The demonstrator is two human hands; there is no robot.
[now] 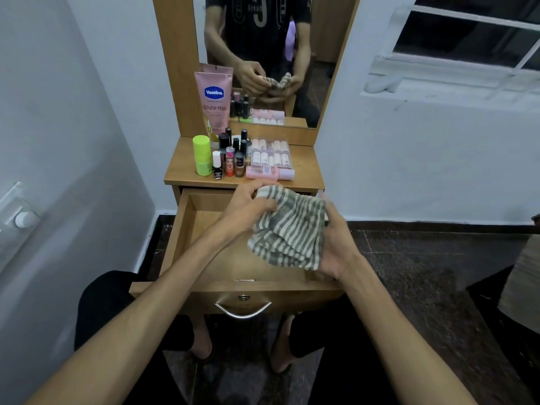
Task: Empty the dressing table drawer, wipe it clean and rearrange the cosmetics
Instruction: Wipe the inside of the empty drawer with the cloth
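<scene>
The wooden drawer (187,229) of the dressing table is pulled out, and what shows of its inside holds nothing. Above it I hold a grey-and-white striped cloth (292,229) in both hands. My left hand (251,204) grips the cloth's upper left part. My right hand (336,244) holds its right side from below, fingers curled round the fabric. The cosmetics stand on the tabletop (304,168): a pink Vaseline tube (214,106), a green bottle (202,154), several small nail polish bottles (230,159), a clear box of small bottles (270,156) and a pink bottle lying flat (268,173).
A mirror (263,54) rises behind the tabletop and reflects a person's torso and hands. A white wall with a switch plate (20,214) stands at the left, a window (467,39) at the right. The drawer's metal handle (243,311) faces my knees. The floor is dark.
</scene>
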